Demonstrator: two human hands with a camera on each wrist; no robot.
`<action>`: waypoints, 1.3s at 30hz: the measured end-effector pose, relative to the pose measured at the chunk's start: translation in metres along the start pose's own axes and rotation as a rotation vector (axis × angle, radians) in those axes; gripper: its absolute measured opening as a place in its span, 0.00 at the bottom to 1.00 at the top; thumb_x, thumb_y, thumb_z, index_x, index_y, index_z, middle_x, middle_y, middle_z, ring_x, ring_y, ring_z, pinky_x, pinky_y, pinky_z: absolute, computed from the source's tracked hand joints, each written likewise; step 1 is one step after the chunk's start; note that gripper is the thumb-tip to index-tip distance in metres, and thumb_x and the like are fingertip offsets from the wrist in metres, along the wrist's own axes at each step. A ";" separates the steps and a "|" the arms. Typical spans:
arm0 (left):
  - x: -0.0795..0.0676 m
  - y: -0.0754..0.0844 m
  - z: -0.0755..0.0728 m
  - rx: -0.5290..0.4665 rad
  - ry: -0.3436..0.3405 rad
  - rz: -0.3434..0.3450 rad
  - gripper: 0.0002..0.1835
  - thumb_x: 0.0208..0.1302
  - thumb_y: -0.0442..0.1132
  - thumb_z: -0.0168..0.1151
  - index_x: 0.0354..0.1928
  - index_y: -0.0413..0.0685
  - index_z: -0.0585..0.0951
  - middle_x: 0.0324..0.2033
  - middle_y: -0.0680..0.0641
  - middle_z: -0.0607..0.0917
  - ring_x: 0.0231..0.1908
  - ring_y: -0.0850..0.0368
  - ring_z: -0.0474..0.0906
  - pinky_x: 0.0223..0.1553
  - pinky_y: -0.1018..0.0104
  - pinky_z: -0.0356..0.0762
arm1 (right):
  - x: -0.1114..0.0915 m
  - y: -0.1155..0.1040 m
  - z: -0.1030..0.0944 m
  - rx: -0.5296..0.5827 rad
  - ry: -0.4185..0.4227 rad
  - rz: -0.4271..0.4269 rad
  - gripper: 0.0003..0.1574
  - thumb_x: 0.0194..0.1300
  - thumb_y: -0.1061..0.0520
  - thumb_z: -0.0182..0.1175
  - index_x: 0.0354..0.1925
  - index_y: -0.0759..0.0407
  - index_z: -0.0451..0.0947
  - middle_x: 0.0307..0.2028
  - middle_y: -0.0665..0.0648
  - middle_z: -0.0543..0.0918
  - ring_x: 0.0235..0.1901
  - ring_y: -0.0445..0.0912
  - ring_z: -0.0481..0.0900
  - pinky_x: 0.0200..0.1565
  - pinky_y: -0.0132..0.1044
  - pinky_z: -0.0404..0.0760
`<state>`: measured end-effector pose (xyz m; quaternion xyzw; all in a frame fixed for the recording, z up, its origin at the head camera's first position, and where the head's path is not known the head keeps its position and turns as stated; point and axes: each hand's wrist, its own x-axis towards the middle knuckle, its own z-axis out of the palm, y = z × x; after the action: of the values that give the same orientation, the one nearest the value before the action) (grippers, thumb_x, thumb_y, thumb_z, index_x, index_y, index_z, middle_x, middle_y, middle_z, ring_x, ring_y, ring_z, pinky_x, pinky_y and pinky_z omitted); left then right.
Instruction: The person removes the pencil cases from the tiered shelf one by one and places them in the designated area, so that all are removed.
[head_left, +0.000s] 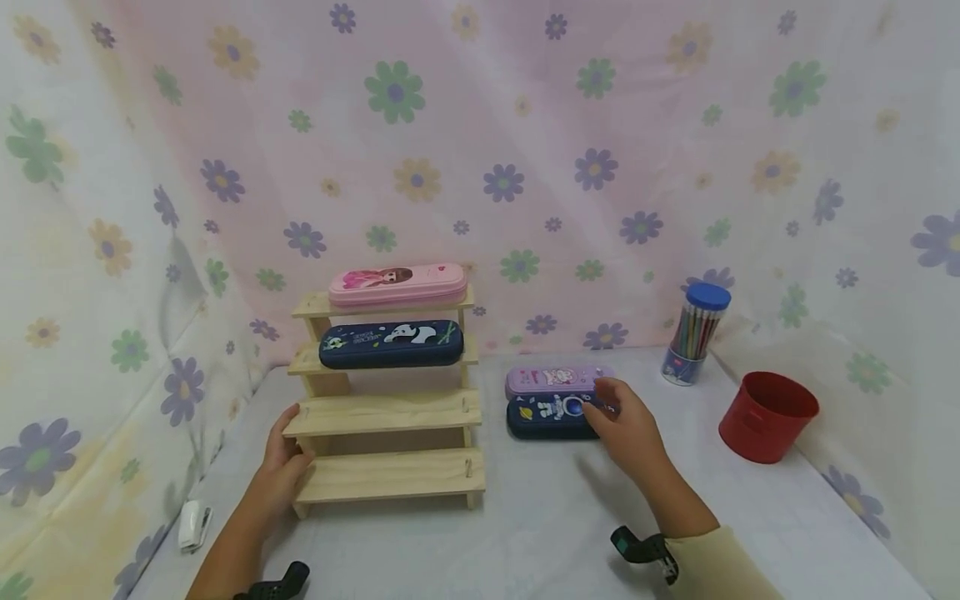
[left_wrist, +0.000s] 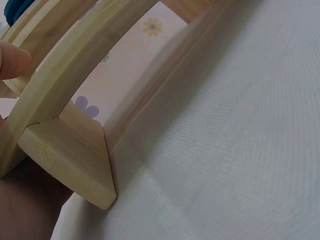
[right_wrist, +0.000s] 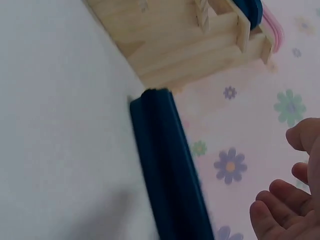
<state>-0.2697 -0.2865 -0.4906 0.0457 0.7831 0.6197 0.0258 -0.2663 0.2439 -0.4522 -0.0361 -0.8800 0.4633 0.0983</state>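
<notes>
My left hand [head_left: 280,467] grips the left side of a stepped wooden display stand [head_left: 390,477], fingers at one tier and thumb lower down. In the left wrist view a fingertip [left_wrist: 13,61] shows beside the wood. My right hand [head_left: 626,425], fingers spread and slightly bent, hovers over the right end of a dark blue pencil case [head_left: 551,419] with an astronaut print. In the right wrist view the hand [right_wrist: 292,200] stands apart from that case [right_wrist: 170,165]. Directly behind lies a purple pencil case [head_left: 547,380], partly covered by the hand in the head view.
On the stand's top tier lies a pink pencil case [head_left: 401,286]; a navy panda case [head_left: 392,345] lies one tier below. A blue-lidded tub of pencils [head_left: 696,333] and a red bucket [head_left: 765,421] stand right. A white stapler [head_left: 194,526] lies left.
</notes>
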 end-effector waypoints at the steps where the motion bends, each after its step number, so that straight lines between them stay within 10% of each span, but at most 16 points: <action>1: 0.000 0.000 -0.001 0.004 0.003 -0.004 0.48 0.76 0.26 0.44 0.83 0.66 0.31 0.83 0.33 0.40 0.82 0.33 0.36 0.76 0.30 0.38 | 0.001 -0.005 0.002 0.002 -0.013 -0.019 0.38 0.76 0.46 0.61 0.75 0.58 0.64 0.73 0.62 0.73 0.73 0.58 0.71 0.70 0.54 0.72; 22: 0.001 -0.002 0.002 0.035 0.029 -0.040 0.50 0.73 0.26 0.44 0.84 0.67 0.32 0.83 0.33 0.44 0.81 0.29 0.42 0.75 0.27 0.39 | 0.017 -0.081 0.048 -0.165 -0.286 -0.304 0.35 0.72 0.45 0.67 0.71 0.54 0.71 0.68 0.56 0.77 0.66 0.53 0.78 0.66 0.54 0.77; 39: 0.003 -0.001 0.000 0.035 0.032 -0.047 0.50 0.71 0.25 0.43 0.84 0.68 0.33 0.84 0.38 0.41 0.82 0.31 0.37 0.75 0.26 0.36 | 0.038 -0.138 0.078 -0.232 -0.191 -0.426 0.39 0.71 0.40 0.67 0.73 0.51 0.69 0.68 0.54 0.74 0.65 0.51 0.75 0.65 0.52 0.77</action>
<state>-0.2730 -0.2861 -0.4917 0.0179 0.7950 0.6057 0.0271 -0.3154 0.1086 -0.3762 0.1830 -0.9203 0.3293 0.1055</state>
